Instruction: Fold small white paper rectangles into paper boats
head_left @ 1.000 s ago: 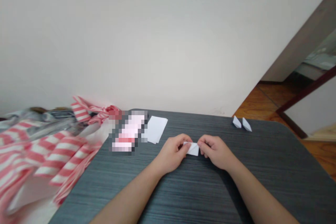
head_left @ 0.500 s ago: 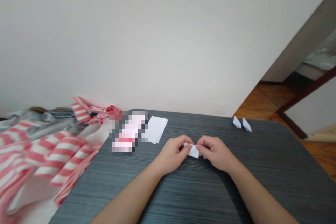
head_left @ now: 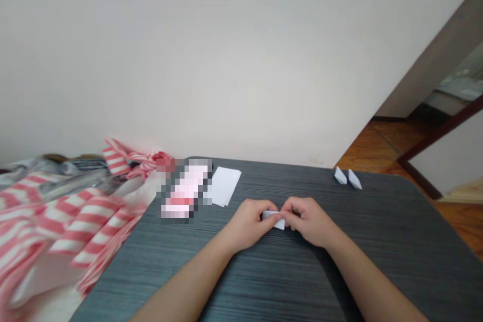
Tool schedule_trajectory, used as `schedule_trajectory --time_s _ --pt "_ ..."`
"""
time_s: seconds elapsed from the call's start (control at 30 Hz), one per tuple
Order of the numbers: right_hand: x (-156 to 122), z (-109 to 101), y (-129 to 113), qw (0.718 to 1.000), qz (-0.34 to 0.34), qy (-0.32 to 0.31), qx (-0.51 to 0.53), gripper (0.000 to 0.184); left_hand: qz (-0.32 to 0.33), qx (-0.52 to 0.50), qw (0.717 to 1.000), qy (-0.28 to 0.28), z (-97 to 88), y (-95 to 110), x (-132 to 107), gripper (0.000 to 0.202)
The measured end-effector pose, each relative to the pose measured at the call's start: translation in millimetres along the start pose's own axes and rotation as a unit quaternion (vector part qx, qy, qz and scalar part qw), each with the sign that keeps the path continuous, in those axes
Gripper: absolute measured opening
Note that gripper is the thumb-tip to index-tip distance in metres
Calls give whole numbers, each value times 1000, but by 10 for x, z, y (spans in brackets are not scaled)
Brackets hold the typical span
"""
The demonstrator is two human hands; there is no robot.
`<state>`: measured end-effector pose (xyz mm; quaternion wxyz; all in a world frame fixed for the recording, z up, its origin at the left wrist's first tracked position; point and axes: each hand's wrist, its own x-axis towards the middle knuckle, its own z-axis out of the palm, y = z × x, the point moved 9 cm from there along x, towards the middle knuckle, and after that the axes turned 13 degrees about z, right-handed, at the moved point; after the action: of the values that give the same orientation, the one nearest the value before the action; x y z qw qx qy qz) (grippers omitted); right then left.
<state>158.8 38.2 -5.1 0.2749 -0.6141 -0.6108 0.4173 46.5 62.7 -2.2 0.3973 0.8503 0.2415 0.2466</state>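
Note:
A small folded piece of white paper point(head_left: 276, 218) sits low over the dark grey table point(head_left: 264, 276), pinched from both sides. My left hand point(head_left: 249, 224) grips its left end with curled fingers. My right hand point(head_left: 307, 220) grips its right end, thumb and fingers pressed together. The two hands nearly touch over the paper, and most of it is hidden between the fingers.
A stack of white paper slips point(head_left: 225, 185) lies at the table's back left beside a blurred pink object point(head_left: 184, 190). Two small folded paper pieces point(head_left: 347, 177) lie at the back right. Red-and-white striped cloth point(head_left: 68, 226) is piled to the left. A white wall stands behind.
My hands have drawn closer together and the paper between them has been pressed smaller and lower toward the table. Nothing else moved.

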Motion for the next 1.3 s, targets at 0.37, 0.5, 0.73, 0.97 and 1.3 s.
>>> schedule_trajectory --time_s 0.37,0.5,0.73,0.97,1.3 --pt "12 15 20 1000 5 -6 8 16 3 25 1000 -8 -10 14 -3 25" --pt "15 -11 17 1000 -2 3 12 15 -2 15 1000 -6 -6 12 -1 27" --pt "1 -74 41 999 -10 31 27 14 -20 -27 999 -5 11 9 -7 35" --pt "3 -110 83 998 -16 47 33 13 -42 -44 998 -16 35 -70 -22 36" --pt "6 -97 79 998 -10 41 44 14 -42 -23 999 -17 28 -92 -26 33"
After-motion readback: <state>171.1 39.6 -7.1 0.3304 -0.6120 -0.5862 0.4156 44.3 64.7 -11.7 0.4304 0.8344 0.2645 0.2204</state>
